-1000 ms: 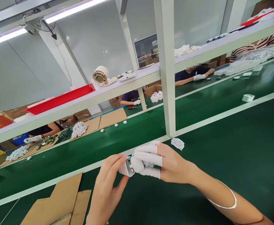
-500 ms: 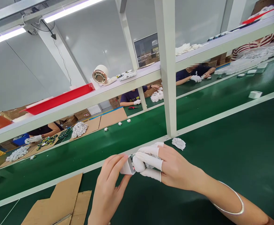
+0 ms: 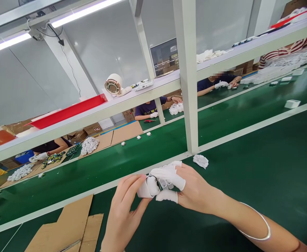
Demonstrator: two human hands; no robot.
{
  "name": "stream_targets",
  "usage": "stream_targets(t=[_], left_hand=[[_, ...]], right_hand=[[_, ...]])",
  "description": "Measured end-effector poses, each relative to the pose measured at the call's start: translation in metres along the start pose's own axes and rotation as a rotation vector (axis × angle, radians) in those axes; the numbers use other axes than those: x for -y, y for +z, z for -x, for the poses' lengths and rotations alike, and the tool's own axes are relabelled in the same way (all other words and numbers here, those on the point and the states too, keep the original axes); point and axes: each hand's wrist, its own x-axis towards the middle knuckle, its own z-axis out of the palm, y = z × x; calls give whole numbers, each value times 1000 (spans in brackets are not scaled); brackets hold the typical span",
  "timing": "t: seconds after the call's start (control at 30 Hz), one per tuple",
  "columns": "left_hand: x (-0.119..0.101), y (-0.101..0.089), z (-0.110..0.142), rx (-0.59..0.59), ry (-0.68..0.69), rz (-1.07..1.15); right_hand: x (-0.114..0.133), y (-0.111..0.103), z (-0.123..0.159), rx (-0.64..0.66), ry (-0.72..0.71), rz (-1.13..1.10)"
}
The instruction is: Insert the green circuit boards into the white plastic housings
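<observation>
My left hand point(image 3: 128, 204) grips a white box-like plastic housing point(image 3: 143, 191) between thumb and fingers, its open end facing right. A rounded white part point(image 3: 152, 185), with what looks like a dark circuit board edge, sits partly inside that opening. My right hand point(image 3: 187, 185) wears white fingertip covers and closes around the right side of the rounded part. Small white pieces point(image 3: 166, 184) show between its thumb and fingers; beneath them or in the hand, I cannot tell. A crumpled white piece point(image 3: 200, 161) lies on the green bench beyond my right hand.
Cut cardboard point(image 3: 64, 224) lies at the lower left. A pale upright post point(image 3: 187, 77) stands ahead, joined to a shelf holding a red tray point(image 3: 69, 111) and a small fan point(image 3: 113, 84). Beyond runs a green belt point(image 3: 164, 140) carrying small parts; several co-workers sit across it.
The rounded white part has gone deeper into the housing, and my right thumb has shifted left and down. Parts on the belt have drifted right.
</observation>
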Motion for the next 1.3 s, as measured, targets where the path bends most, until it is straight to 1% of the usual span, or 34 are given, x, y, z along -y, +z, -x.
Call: stream_targets(t=[0.1,0.2,0.27,0.33,0.43,0.53,0.63,0.7,0.83,0.97,1.07,1.17,1.23,1.3], left_hand=[[-1,-1,0,-22,-10,11],[-4,2,0,-58,-38,21],[-7,6,0,-104,-85,19],[-11,13,0,-161,-112,4],[-19,22,-2,-223,-44,-32],[-24,30,-3,-264,41,-36],[-25,33,-3,-304,64,-20],[-24,34,-2,-332,75,-16],[-24,35,-2,-344,73,16],[-24,35,-3,-342,77,47],[-24,33,-3,-345,77,47],[-25,31,-2,-326,13,43],[-25,29,-1,-329,-40,42],[-25,27,-1,-357,-77,42]], right_hand=[[1,0,-1,-69,-35,-33],[3,-2,-3,-72,-28,-81],[6,0,-4,-53,54,-146],[10,3,-4,-85,159,-195],[14,10,-5,-139,258,-248],[15,14,-7,-154,243,-295],[13,15,-6,-220,153,-265],[11,16,-3,-236,134,-242],[11,16,0,-171,172,-243],[12,9,-3,-100,199,-303],[12,5,-6,-4,262,-367],[10,3,-5,72,325,-407],[8,4,-2,78,337,-418],[8,6,0,28,291,-379]])
